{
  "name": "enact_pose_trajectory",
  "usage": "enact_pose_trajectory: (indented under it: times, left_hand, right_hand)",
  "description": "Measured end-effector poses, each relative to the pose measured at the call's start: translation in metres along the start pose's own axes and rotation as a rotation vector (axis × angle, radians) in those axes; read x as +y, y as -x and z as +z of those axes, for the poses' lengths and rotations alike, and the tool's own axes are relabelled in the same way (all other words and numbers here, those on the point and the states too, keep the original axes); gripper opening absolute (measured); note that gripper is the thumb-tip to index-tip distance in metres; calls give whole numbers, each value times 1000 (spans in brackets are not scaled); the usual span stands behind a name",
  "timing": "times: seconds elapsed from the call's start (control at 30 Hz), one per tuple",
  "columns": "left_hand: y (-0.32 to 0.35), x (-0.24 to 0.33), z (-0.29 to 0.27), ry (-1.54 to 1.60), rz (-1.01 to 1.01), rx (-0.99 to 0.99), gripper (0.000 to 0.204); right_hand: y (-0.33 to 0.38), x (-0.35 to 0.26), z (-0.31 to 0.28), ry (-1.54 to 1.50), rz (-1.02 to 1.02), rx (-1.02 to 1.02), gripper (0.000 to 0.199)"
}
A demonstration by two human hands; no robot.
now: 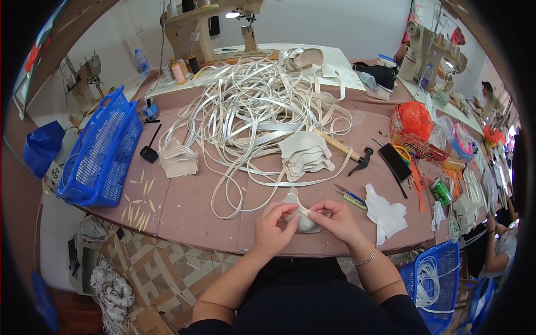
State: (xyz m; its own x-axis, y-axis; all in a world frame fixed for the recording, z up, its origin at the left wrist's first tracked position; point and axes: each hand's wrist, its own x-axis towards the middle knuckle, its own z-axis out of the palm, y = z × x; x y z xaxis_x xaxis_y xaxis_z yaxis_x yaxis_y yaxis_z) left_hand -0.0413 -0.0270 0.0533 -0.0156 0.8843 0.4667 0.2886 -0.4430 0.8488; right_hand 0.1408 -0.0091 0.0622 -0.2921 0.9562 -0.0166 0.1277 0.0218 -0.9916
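My left hand (273, 224) and my right hand (336, 219) together pinch a small cream leather piece (303, 218) near the front edge of the brown table (190, 212). A thin cream strap runs up from that piece into a big tangle of cream straps (257, 106) covering the table's middle. Just behind my hands lies a stack of cut cream pieces (304, 153). A second stack (178, 159) sits to the left. Small blue-handled snips (350, 196) lie right beside my right hand.
A blue plastic basket (103, 151) stands at the left edge. A hammer (349, 153), a black phone (395, 162), white cut pieces (388, 215) and a red bag (414, 120) lie at the right. A sewing machine (218, 25) stands at the back. Another blue basket (438, 279) sits below right.
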Motion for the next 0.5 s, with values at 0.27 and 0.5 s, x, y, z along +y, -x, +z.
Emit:
enact_pose_trajectory:
  times: [0.27,0.5]
  left_hand:
    - [-10,0,-2,-379,472,20,24]
    - [-12,-1,0,-362,475,-11,16]
  right_hand:
    - [2,-5,0,105,-73,-5,17]
    - [3,-10,-1,177,-101,-16,17]
